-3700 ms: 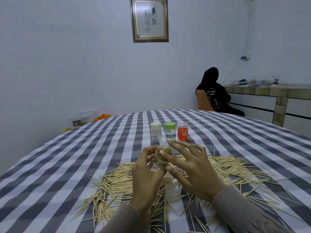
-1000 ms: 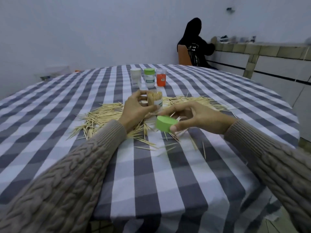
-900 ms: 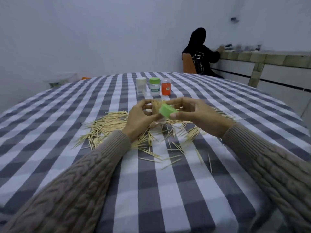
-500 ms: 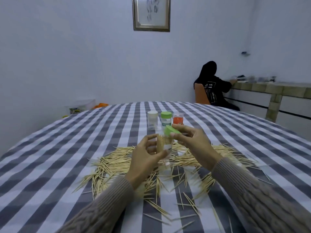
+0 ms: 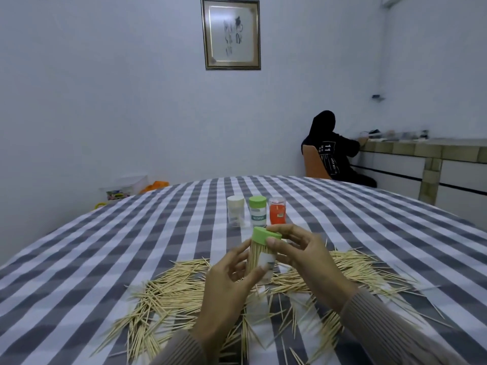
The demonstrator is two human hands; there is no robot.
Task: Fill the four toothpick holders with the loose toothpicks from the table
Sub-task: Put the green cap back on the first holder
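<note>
the left hand (image 5: 226,283) grips the full toothpick holder (image 5: 261,260) above the loose toothpicks (image 5: 168,293) on the surface. the right hand (image 5: 303,255) pinches the green lid (image 5: 265,235), tilted on its mouth. capping step, i think; next it needs pressing down straight.

three holders (image 5: 256,212) behind toothpick pile (image 5: 184,288), held holder (image 5: 261,262) between
</note>
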